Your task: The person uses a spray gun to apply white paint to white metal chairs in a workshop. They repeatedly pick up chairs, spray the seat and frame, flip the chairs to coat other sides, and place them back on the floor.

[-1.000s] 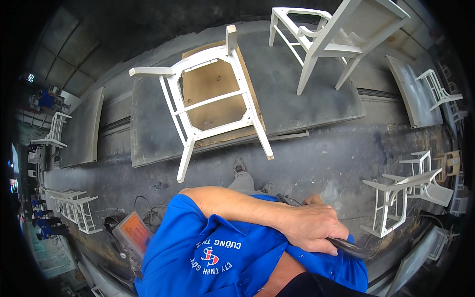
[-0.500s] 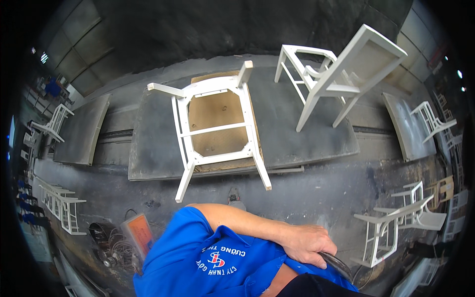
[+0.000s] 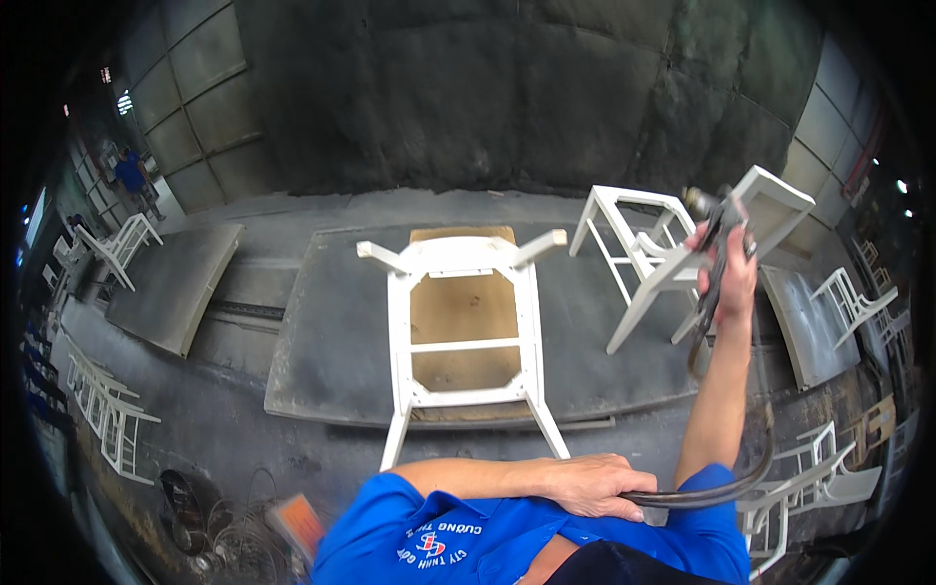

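Observation:
My right hand [image 3: 733, 278] is raised at the right, wrapped round a spray gun [image 3: 715, 244] whose nozzle end points up and left. A dark hose [image 3: 736, 495] curves from the gun's side down to my waist, where my left hand [image 3: 597, 485] is closed round it. In front of me a white chair frame [image 3: 398, 336] lies with its legs splayed outward on a brown board [image 3: 466, 322]. Beyond the spray gun stands a white chair [image 3: 609, 229] with a back panel, partly hidden by my right hand and the gun.
The board and both chairs rest on a low dark platform [image 3: 322, 341]. Another platform [image 3: 180, 283] lies at the left, and one [image 3: 804, 327] at the right. White chairs [image 3: 112, 414] stand along both sides. A coil of wire [image 3: 244, 531] lies lower left. A person [image 3: 132, 180] stands far left.
My right hand has come into view with the spray gun, raised at the right. My left hand stays on the hose. The view has tilted up, showing more wall.

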The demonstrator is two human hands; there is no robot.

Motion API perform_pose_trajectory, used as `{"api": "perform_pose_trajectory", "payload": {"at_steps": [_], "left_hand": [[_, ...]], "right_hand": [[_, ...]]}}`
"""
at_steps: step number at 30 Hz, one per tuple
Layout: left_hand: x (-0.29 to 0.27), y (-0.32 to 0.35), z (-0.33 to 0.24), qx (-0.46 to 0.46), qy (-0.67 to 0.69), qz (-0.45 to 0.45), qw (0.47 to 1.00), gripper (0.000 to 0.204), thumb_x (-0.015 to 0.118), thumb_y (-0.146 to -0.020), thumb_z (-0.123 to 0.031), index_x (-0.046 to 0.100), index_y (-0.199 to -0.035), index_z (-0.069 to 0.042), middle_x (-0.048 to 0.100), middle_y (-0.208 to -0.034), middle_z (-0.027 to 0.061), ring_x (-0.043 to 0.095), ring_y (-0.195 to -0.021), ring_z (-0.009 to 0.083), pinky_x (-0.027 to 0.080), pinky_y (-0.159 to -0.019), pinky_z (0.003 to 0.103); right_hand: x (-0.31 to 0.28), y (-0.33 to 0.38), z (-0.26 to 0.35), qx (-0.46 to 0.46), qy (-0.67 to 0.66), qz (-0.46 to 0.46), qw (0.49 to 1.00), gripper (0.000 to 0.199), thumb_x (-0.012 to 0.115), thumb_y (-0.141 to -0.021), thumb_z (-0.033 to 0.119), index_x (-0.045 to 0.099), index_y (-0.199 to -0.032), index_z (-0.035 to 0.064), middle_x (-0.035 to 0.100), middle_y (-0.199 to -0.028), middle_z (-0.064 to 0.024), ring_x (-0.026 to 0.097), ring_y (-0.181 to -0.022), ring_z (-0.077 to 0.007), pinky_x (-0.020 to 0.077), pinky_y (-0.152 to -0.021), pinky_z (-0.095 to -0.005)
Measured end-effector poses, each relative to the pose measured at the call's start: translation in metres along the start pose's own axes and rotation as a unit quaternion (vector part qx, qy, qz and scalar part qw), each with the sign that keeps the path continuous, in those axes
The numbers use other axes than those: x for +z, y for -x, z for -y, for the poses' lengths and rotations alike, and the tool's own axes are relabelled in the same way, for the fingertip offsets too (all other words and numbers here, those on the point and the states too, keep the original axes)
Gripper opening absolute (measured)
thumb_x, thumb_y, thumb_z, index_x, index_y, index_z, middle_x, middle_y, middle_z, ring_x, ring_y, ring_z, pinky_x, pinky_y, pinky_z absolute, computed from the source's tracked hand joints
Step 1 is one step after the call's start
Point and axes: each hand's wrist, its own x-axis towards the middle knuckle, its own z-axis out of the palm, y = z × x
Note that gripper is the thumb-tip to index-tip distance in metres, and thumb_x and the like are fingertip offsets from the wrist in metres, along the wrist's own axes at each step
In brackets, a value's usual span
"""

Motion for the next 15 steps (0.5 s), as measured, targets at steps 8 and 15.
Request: {"api": "perform_pose_trajectory", "payload": {"at_steps": [8, 15], "left_hand": [[-0.083, 0.088, 0.020, -0.066, -0.089, -0.046, 0.993, 0.038, 0.063, -0.104, -0.034, 0.058, -0.123, -0.001, 0.066, -0.093, 0.0217, 0.065, -0.087, 0.0405, 0.050, -0.076, 0.046], [-0.087, 0.136, 0.127, -0.152, -0.016, -0.052, 0.987, 0.040, 0.074, -0.099, -0.029, 0.063, -0.127, -0.003, 0.068, -0.100, 0.0063, 0.062, -0.095, 0.0168, 0.051, -0.086, 0.036]], "right_hand": [[0.157, -0.137, 0.073, -0.163, 0.165, -0.032, 0.972, 0.061, 0.055, -0.106, 0.051, 0.052, -0.150, 0.0084, 0.068, -0.100, -0.0061, 0.067, -0.081, -0.0094, 0.0477, -0.044, -0.0205], [0.199, -0.194, 0.092, -0.207, 0.152, -0.046, 0.965, 0.056, 0.058, -0.104, 0.053, 0.060, -0.131, 0.0045, 0.066, -0.092, -0.0048, 0.067, -0.074, -0.0085, 0.0503, -0.044, -0.0195]]}}
